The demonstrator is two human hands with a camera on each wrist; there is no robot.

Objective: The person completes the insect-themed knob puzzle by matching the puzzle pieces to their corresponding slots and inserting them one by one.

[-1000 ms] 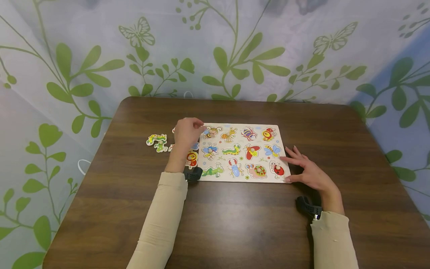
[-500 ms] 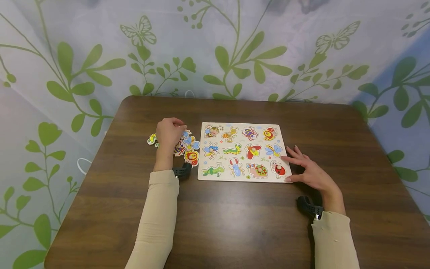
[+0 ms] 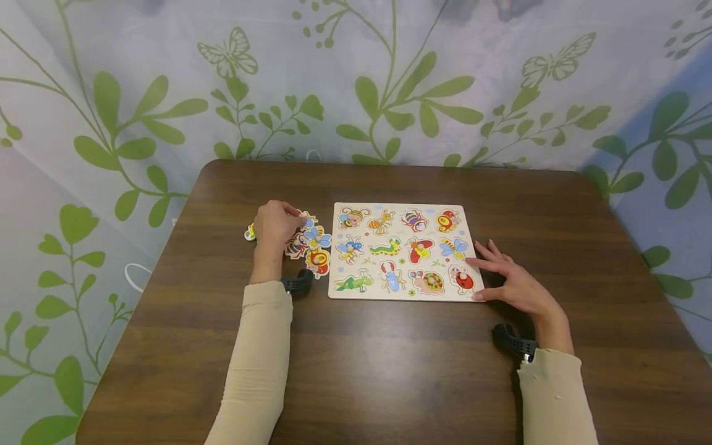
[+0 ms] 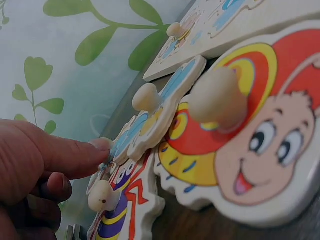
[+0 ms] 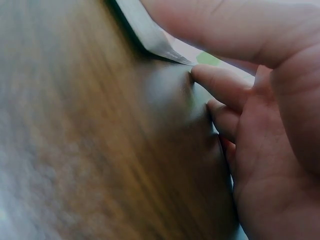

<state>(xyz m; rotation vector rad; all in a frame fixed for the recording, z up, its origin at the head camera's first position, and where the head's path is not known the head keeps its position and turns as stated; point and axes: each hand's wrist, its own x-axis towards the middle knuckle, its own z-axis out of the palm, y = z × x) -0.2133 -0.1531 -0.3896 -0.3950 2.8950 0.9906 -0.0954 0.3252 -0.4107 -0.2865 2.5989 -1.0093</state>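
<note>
My left hand (image 3: pixel 272 224) is over the loose puzzle pieces left of the puzzle board. In the left wrist view its extended digit reaches a blue-winged piece (image 4: pixel 120 142), pinching at its knob end, with the other fingers curled beneath. A purple-and-yellow spider piece (image 4: pixel 112 220) and a red butterfly piece (image 4: pixel 240 177), both with round knobs, lie closest to that hand. My right hand (image 3: pixel 514 284) rests with spread, relaxed fingers at the right edge of the white insect puzzle board (image 3: pixel 367 290), thumb at its lower corner. Several board pictures carry knobbed pieces.
A green caterpillar piece (image 3: pixel 250 232) shows partly behind the left hand. A blue-winged dragonfly piece (image 3: pixel 317 237) lies right beside the board's left edge. The brown wooden table (image 3: pixel 384 371) ends at a leaf-patterned curtain (image 3: pixel 411 80).
My left hand has moved left from the board's top-left bee to the loose pieces, then slightly down. The right hand has stayed at the board's edge.
</note>
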